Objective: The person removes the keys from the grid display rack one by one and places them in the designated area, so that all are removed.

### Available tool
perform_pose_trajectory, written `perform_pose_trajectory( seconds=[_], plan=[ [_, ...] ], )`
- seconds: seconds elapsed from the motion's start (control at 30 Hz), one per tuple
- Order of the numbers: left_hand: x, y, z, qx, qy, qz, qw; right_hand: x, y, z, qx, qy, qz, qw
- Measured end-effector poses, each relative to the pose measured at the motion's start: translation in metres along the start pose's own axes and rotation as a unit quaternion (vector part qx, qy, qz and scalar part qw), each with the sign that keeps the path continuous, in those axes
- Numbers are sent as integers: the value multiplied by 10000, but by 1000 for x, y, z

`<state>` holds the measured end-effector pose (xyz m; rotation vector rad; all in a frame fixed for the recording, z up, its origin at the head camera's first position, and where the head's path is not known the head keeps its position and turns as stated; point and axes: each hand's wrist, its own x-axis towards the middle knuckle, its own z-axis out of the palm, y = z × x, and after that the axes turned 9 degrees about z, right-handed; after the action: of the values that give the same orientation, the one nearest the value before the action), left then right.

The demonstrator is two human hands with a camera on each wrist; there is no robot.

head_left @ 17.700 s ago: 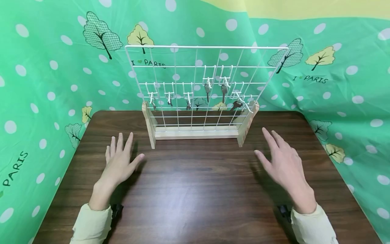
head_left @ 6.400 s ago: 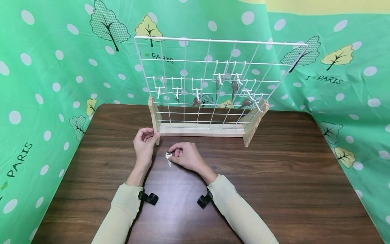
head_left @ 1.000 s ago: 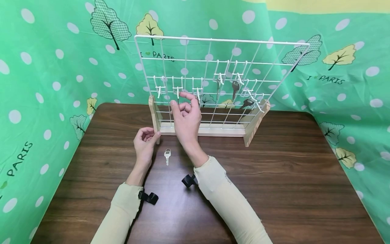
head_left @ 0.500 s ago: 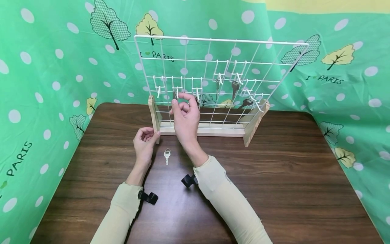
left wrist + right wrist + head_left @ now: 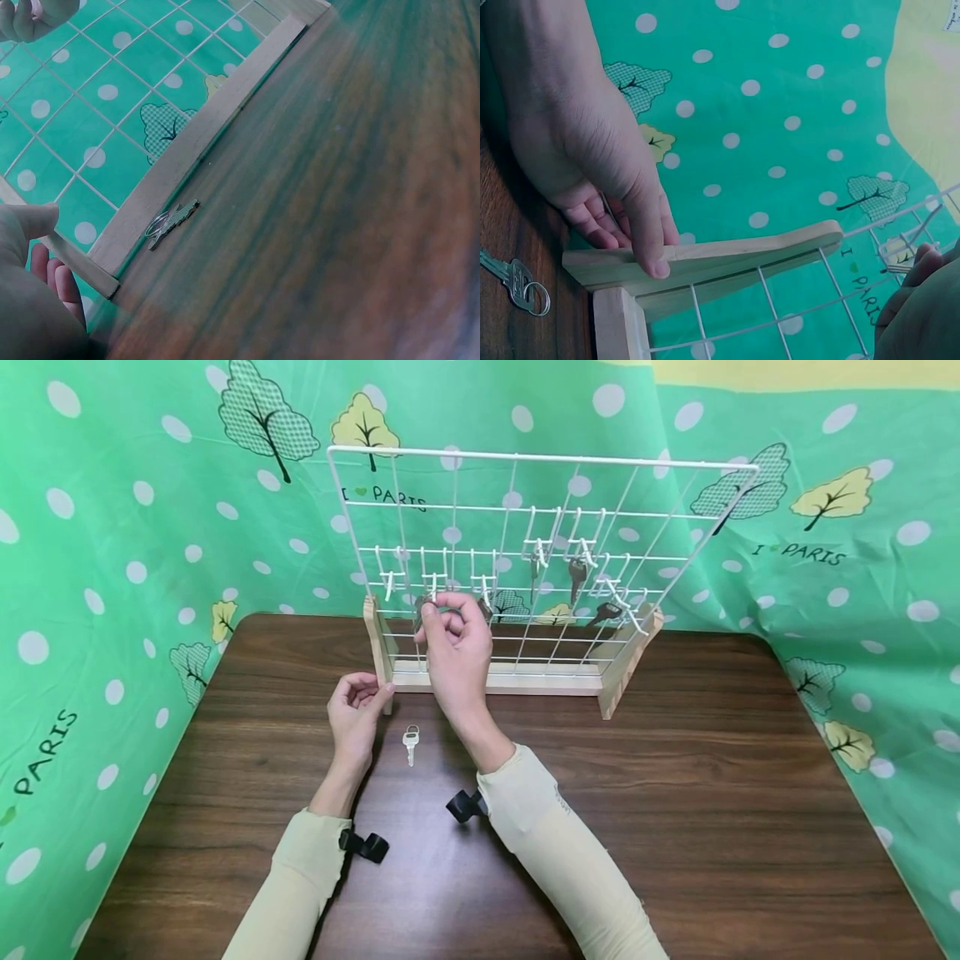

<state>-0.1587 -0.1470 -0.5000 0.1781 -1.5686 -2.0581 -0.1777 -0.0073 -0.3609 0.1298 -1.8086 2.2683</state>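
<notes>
While the right hand, cropped in the left-wrist view, pinches and partly hides a grey metal key, the left hand grips a pale wooden upright.

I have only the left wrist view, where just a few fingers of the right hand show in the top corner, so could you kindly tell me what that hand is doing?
Observer: In the head view, the right hand pinches a key just below the second hook from the left.
Operator: Thank you; is there any hook without a key?
Observer: Yes, the leftmost hook shows no key on it.
Operator: And what hangs higher up, please?
Observer: A dark key hangs at the right one of the two higher hooks.
</notes>
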Motion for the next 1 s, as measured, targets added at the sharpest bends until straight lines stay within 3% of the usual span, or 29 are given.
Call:
perform_pose_trajectory(
  seconds=[1.0],
  plan=[
    [0, -2, 0, -11, -27, 30, 10000, -11, -6, -8, 456, -204, -72, 9987]
  ],
)
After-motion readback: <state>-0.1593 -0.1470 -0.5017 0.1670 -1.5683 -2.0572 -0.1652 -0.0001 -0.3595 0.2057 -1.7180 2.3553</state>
